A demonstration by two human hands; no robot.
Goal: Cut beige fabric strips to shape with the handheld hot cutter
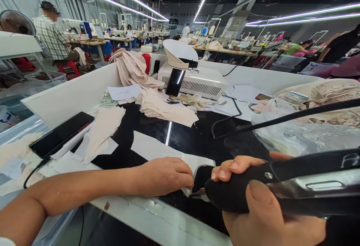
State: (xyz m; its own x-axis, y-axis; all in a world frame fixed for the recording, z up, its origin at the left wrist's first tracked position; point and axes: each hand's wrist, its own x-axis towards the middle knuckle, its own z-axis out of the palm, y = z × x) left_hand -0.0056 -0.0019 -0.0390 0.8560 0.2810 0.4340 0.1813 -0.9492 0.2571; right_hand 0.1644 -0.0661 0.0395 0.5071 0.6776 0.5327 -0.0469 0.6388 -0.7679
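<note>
Black tool [234,193], lower right: my right hand [261,216] grips it; my curled left hand [165,175] holds the white sheet [154,146] mid-frame, probably for steadiness.

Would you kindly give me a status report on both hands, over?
Left hand on the white sheet. Right hand gripping the black tool, tip near the sheet. Black cable at right, not across the sheet.
</note>
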